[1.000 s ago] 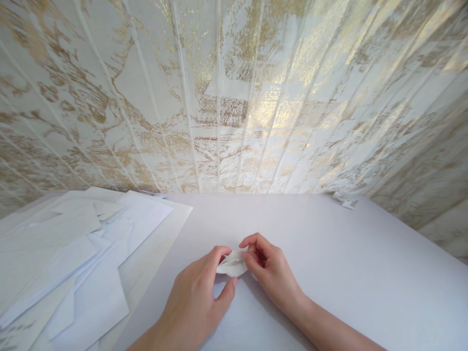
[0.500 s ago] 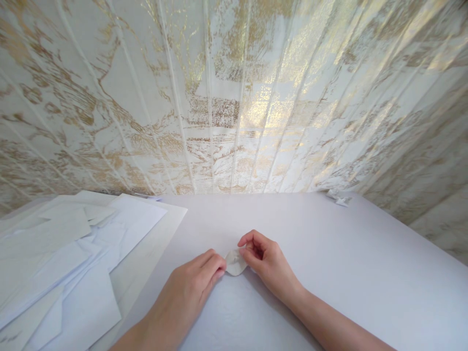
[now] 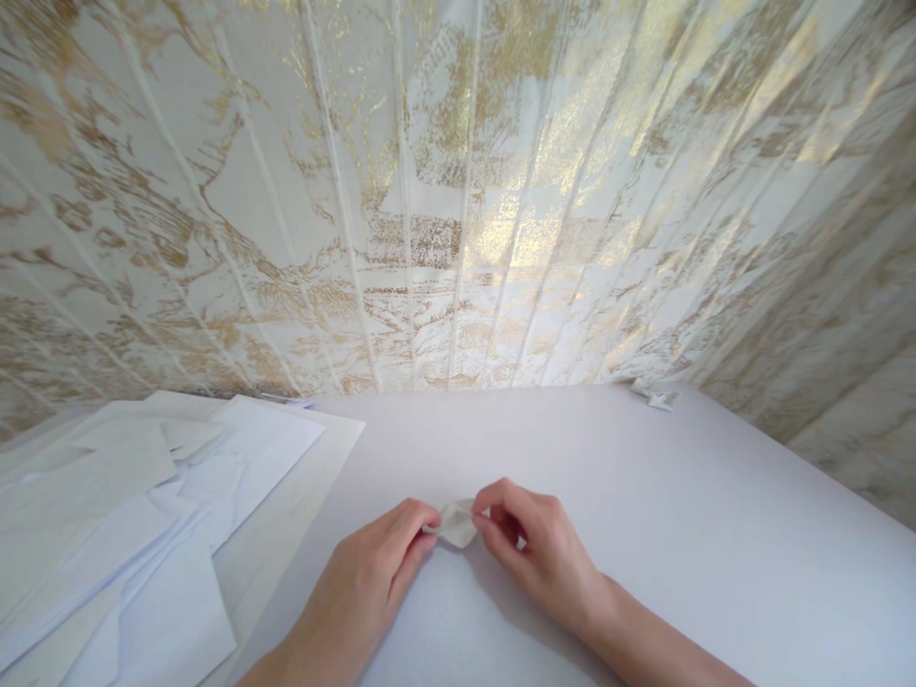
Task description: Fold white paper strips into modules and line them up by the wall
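A small folded piece of white paper sits just above the white table, held between both hands. My left hand pinches its left end with fingers pressed together. My right hand pinches its right end with thumb and forefinger, the other fingers curled under.
A loose pile of white paper sheets covers the left side of the table. A small crumpled paper scrap lies at the far right by the wall. A white and gold patterned curtain hangs right behind the table.
My left hand closed from a wider grip into a tight pinch on the paper's left end. The folded paper has been pressed smaller and flatter. Both hands shifted slightly toward me.
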`<action>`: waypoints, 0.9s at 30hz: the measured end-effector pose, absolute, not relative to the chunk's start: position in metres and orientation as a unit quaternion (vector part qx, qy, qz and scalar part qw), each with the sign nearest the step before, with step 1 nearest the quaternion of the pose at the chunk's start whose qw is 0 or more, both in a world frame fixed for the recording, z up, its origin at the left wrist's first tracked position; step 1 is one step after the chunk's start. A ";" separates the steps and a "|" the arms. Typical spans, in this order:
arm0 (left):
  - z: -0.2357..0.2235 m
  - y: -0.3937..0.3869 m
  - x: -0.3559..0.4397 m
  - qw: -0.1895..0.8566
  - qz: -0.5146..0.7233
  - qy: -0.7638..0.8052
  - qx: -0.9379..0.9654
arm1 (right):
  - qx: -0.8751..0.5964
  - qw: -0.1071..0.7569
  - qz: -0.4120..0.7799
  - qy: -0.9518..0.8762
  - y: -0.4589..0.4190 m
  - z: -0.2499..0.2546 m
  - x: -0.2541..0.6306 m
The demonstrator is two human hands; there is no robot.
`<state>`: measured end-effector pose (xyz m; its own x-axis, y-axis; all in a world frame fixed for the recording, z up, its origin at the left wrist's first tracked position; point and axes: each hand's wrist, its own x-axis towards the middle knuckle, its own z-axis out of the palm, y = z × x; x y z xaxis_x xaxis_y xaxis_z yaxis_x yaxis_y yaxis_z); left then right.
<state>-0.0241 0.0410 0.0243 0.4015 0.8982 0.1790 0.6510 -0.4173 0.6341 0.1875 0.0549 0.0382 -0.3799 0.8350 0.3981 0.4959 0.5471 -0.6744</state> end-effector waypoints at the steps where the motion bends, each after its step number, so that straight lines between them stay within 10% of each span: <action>1: 0.024 0.041 -0.023 0.241 0.261 0.485 0.799 | -0.403 0.350 0.209 -0.819 0.051 0.038 0.185; 27: 0.015 0.040 -0.026 0.213 0.298 0.510 0.778 | -0.527 0.193 -0.044 -0.827 0.096 0.039 0.236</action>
<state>-0.0264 0.0402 0.0149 0.3029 0.9205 0.2469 0.6662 -0.3898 0.6358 0.2360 0.0956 0.0394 -0.3707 0.8538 0.3655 0.8879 0.4412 -0.1303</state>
